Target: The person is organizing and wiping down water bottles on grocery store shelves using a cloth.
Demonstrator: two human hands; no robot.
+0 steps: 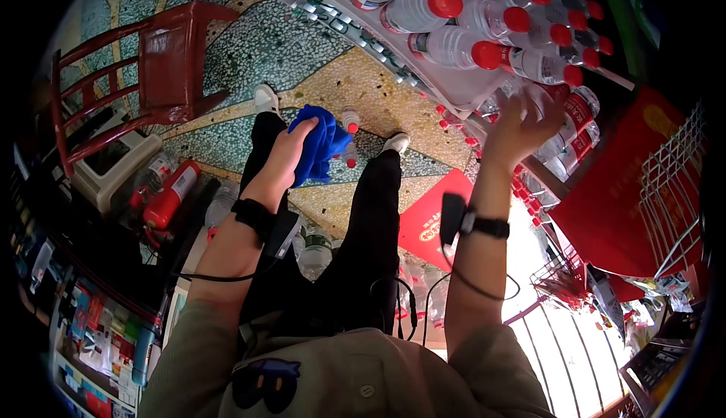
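Note:
A crumpled blue cloth [321, 146] is held in my left hand [291, 146], whose fingers wrap round it above the floor. On the right, my right hand [523, 132] reaches to clear plastic bottles with red labels [581, 111] beside the shelf. Its fingers are bent and spread over a clear bottle, partly hidden behind them; whether they grip it I cannot tell. Just above that hand, several water bottles with red caps [454, 46] stand on a white shelf [461, 89].
A red wooden chair [170, 62] is on the left, with a red bottle [171, 195] below it. Small bottles [350, 121] lie on the patterned floor [302, 62]. A red sheet [431, 217] lies near my legs. At the right is a white wire rack [673, 183].

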